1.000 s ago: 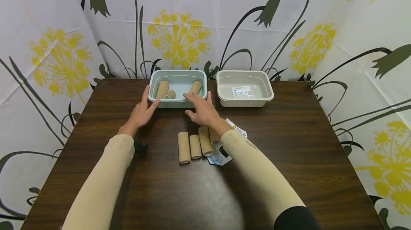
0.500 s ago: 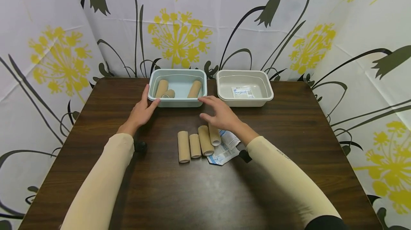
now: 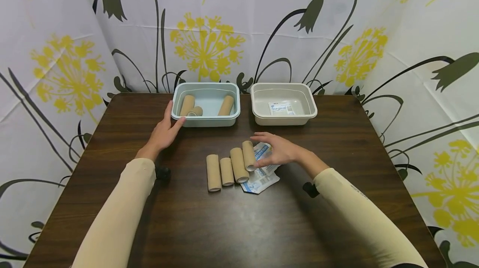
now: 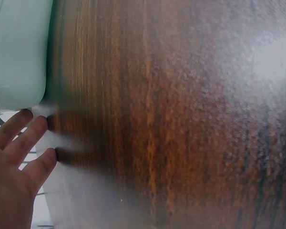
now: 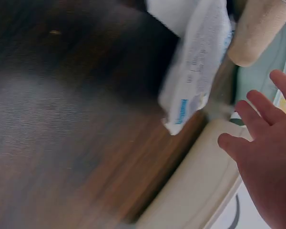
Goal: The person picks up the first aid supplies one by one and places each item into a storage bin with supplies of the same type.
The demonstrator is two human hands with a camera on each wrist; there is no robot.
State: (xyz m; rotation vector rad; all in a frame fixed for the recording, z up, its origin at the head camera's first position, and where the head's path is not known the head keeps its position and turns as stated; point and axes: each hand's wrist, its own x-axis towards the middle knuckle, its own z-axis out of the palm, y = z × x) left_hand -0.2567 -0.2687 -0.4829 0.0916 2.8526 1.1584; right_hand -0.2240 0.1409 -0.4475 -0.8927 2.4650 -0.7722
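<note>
My left hand (image 3: 163, 133) rests at the near left corner of the pale blue tub (image 3: 210, 122), thumb at its front rim. In the left wrist view its fingers (image 4: 31, 136) look straight and spread by the tub's wall. Several cardboard tubes (image 3: 213, 172) lie side by side on the table, and several more cardboard tubes (image 3: 226, 106) lie inside the blue tub. My right hand (image 3: 278, 150) hovers around the rightmost loose tube (image 3: 248, 153), thumb and fingers apart on its two sides. Beneath that hand lie blue-and-white wrappers (image 3: 258, 183), partly covered.
A cream tub (image 3: 284, 121) stands right of the blue one, with a flat packet marked "Surgical" (image 3: 281, 108) inside. Both tubs are near the back edge of the dark wooden table (image 3: 232, 226). A flower-patterned curtain (image 3: 149, 31) hangs behind.
My right hand has moved from above the blue tub back toward me and right, to the rightmost loose tube. A tube now lies at the blue tub's right side. The left hand stays put.
</note>
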